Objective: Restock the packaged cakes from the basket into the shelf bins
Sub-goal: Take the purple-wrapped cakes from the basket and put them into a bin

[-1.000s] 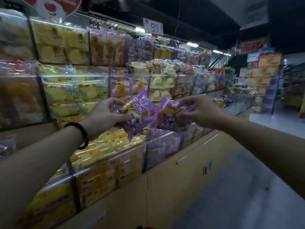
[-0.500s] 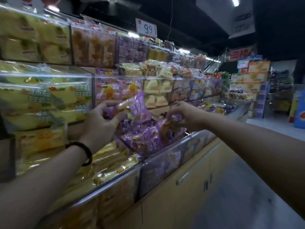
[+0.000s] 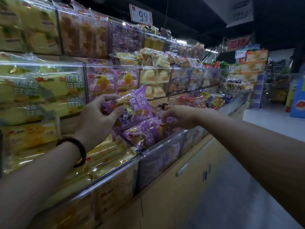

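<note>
The left hand [image 3: 97, 116] holds a purple cake pack [image 3: 139, 103] upright over the lowest row of the shelf. Its grip is curled round the pack's lower end, fingers over the top and thumb pressed underneath. The pack is a glossy, crinkled plastic pillow with a crimped top edge and white printed characters on its face. A dark beaded bracelet [image 3: 77, 150] circles the left wrist.

Just below the held pack, a heap of purple packs [image 3: 142, 135] fills a clear plastic bin [image 3: 162, 156], and they lie tilted against each other. The bin's smooth, see-through front wall shows more purple wrappers inside, and its top edge catches the light. The right hand [image 3: 180, 116] reaches into the same bin with bent fingers on the wrappers. The fingertips are buried among the wrappers, so I cannot tell whether this grip pinches a pack or only presses on it.

In the next bin to the left lie flat, shiny yellow packs [image 3: 109, 156]. Higher rows hold yellow, orange and pink-labelled packs behind clear fronts. A rectangular price sign [image 3: 141, 15] reading 9.9 hangs above. Under the bins run smooth tan cabinet doors [image 3: 181, 187] with slim metal handles.
</note>
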### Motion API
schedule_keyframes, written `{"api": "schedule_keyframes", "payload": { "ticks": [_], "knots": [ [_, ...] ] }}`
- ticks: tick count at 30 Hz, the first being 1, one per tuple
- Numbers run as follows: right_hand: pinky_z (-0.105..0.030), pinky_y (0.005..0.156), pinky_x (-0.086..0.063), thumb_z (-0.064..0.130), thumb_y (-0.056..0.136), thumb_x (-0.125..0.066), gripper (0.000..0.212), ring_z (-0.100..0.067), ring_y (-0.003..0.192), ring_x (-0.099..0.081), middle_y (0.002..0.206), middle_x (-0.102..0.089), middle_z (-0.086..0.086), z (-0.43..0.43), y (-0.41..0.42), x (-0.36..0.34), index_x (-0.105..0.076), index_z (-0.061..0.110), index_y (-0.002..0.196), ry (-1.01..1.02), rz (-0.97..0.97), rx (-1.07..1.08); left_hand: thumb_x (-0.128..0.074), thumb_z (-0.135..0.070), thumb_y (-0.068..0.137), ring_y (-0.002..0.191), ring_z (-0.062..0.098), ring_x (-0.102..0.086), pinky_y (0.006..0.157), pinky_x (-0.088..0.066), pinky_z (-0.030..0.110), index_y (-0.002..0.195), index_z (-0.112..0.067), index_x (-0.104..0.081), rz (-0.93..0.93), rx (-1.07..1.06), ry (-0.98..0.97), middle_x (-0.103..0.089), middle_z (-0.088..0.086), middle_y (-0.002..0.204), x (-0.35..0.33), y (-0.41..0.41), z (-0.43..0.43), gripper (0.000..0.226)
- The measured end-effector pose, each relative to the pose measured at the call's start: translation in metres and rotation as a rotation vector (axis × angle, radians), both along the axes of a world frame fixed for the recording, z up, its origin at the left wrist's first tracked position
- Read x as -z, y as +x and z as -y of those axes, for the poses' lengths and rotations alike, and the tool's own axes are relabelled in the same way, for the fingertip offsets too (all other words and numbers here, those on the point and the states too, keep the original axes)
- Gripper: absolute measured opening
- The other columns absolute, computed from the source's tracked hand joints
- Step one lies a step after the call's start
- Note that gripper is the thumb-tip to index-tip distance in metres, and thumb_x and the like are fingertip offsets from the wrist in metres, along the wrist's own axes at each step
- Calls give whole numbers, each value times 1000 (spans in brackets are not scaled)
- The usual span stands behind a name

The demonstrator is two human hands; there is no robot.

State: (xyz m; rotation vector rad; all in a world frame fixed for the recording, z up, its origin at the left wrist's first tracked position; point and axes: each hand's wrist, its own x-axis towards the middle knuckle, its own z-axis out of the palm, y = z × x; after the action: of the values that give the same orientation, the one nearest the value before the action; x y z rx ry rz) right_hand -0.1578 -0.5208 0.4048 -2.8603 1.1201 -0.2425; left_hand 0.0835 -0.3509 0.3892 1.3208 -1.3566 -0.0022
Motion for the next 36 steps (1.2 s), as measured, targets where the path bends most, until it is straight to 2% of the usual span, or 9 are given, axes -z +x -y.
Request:
{"api": "schedule_keyframes", "payload": {
  "ticks": [3, 6, 11, 15, 17, 20, 26, 30, 36],
  "knots": [
    [-57, 118, -30, 35, 101, -66, 41, -42, 144, -33, 154, -38, -12, -5, -1, 7, -59, 52, 138, -114, -167, 159, -75, -27, 95, 53, 0, -70, 42, -50, 16, 126, -29, -66, -12, 10, 6, -77, 1, 88, 0, 1, -1, 32],
    [-56, 116, -33, 36, 101, -66, 46, -37, 137, -37, 151, -42, -10, -15, 0, 1, -55, 50, 143, -82, -185, 165, -75, -28, 96, 54, 3, -71, 43, -51, 18, 126, -30, -66, -36, 20, 4, -78, 2, 87, 0, 2, 1, 32],
    [-43, 96, -59, 28, 88, -78, 64, -21, 117, -61, 141, -57, -5, -37, 28, -31, -53, 22, 147, 14, 499, -35, -75, -31, 96, 68, 25, -74, 53, -58, 40, 120, -33, -60, -118, -11, -19, -74, 10, 93, -3, 8, 4, 28],
    [-43, 108, -46, 46, 83, -83, 89, -22, 132, -47, 150, -43, -6, -59, 69, -50, -34, 39, 157, -287, 466, -184, -75, -23, 96, 83, 27, -77, 65, -65, 51, 111, -34, -63, -200, 30, -82, -76, 7, 101, -10, 11, 2, 22],
    [-42, 108, -42, 48, 84, -81, 80, -23, 138, -39, 152, -39, -2, -64, 87, -55, -40, 47, 152, -482, 362, -213, -76, -22, 95, 95, 28, -76, 72, -65, 54, 108, -37, -68, -226, 45, -128, -75, 5, 108, -13, 13, 1, 21],
    [-47, 104, -49, 39, 89, -78, 56, -22, 130, -42, 140, -51, 3, -56, 107, -57, -55, 44, 140, -475, 387, -216, -77, -21, 94, 97, 25, -76, 70, -65, 53, 109, -39, -70, -238, 35, -138, -74, 2, 110, -17, 15, 2, 24],
    [-49, 82, -56, 22, 99, -65, 41, -24, 129, -39, 131, -47, 3, -23, 132, -52, -57, 50, 129, -493, 300, -55, -83, -33, 89, 96, 3, -64, 70, -55, 25, 124, -28, -54, -270, -269, -127, -64, -7, 117, -16, 32, 14, 46],
    [-55, 92, -53, 27, 96, -72, 38, -34, 139, -34, 147, -35, -6, -6, 165, -39, -62, 49, 125, -457, 204, 77, -76, -27, 93, 84, 3, -57, 60, -45, 22, 112, -28, -52, -226, -428, -118, -61, -3, 111, -13, 40, 18, 31],
    [-30, 60, -49, 21, 98, -66, 36, -19, 79, -62, 109, -67, -5, 4, 225, -16, -61, 27, 133, -165, 266, 29, -72, -26, 91, 83, 6, -54, 72, -55, 36, 110, -30, -49, -148, -524, -78, -54, -6, 108, -10, 40, 16, 30]
  ]
}}
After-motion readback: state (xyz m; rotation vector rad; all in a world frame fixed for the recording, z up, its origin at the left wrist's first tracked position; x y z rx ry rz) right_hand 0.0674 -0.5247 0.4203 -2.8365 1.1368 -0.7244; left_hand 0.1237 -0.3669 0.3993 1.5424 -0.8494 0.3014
